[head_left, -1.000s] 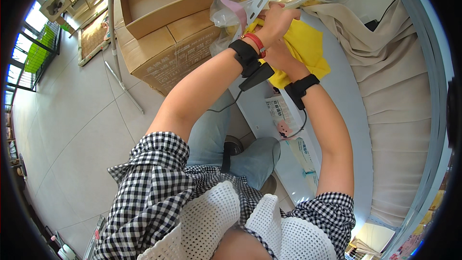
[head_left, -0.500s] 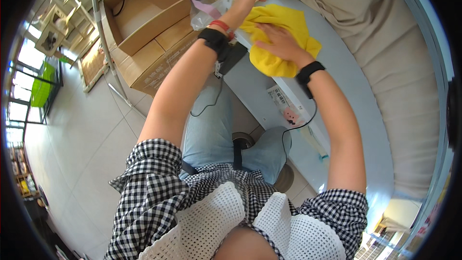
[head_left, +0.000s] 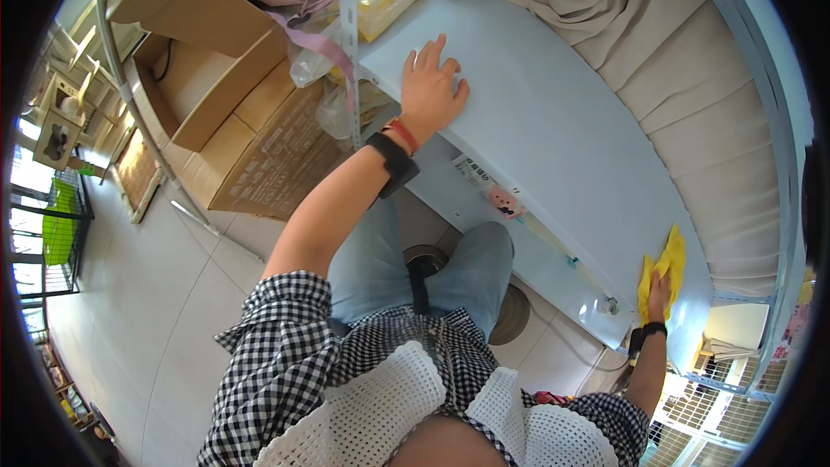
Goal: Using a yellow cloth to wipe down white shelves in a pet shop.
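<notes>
One open box (head_left: 232,104) holds a cable (head_left: 166,67); left fingers (head_left: 436,53) spread, right fingers (head_left: 660,284) grip yellow cloth (head_left: 672,251)

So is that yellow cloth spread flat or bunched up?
Bunched up: the yellow cloth is creased and gathered at the right hand, its folds uneven on the pale blue board.

L hand (head_left: 430,97) fwd, palm down, w/ fingers (head_left: 436,52) spread – R hand (head_left: 660,297) far out R, gripping

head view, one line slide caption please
Right hand on a yellow cloth atop a pale blue shelf, left hand spread near its edge.
</notes>
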Available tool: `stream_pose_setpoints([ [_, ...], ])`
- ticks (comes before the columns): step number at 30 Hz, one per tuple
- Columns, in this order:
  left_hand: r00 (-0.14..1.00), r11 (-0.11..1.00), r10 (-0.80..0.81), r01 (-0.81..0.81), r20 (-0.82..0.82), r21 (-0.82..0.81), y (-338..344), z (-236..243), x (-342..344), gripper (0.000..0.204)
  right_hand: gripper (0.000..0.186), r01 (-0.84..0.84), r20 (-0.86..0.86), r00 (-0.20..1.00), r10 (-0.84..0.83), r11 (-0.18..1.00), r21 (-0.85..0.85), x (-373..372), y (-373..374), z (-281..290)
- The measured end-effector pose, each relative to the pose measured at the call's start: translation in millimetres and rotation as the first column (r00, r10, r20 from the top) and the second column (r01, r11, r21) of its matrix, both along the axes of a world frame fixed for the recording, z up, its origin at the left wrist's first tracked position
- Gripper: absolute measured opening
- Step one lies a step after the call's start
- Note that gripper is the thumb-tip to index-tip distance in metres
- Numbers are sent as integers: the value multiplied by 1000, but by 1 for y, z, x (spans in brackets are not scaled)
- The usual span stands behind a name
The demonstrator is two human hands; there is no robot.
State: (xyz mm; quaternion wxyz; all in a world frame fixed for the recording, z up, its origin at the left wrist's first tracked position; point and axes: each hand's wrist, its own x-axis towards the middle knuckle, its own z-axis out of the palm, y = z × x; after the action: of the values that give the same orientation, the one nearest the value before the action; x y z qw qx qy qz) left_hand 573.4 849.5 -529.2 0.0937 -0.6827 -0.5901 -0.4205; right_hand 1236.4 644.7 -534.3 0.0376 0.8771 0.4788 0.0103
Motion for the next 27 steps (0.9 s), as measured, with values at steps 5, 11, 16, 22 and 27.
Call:
stream_pose_setpoints([
  [5,991,1000,-26,24,132,14,-1,-4,1,16,57,-173,-426,859,283,945,278,-65,20,0],
  [11,970,992,-92,69,226,110,0,0,3,18,52,-811,-357,481,801,561,166,-295,125,33],
  [16,962,962,-134,69,237,266,-9,-5,-13,20,51,-976,-251,117,961,158,150,-466,241,34],
  [22,947,954,-191,117,259,276,-4,-7,2,22,54,-956,-178,154,972,192,223,-560,386,18],
  [27,952,955,-182,111,245,276,-4,-5,-5,23,55,-943,-159,257,953,283,176,-590,412,23],
])
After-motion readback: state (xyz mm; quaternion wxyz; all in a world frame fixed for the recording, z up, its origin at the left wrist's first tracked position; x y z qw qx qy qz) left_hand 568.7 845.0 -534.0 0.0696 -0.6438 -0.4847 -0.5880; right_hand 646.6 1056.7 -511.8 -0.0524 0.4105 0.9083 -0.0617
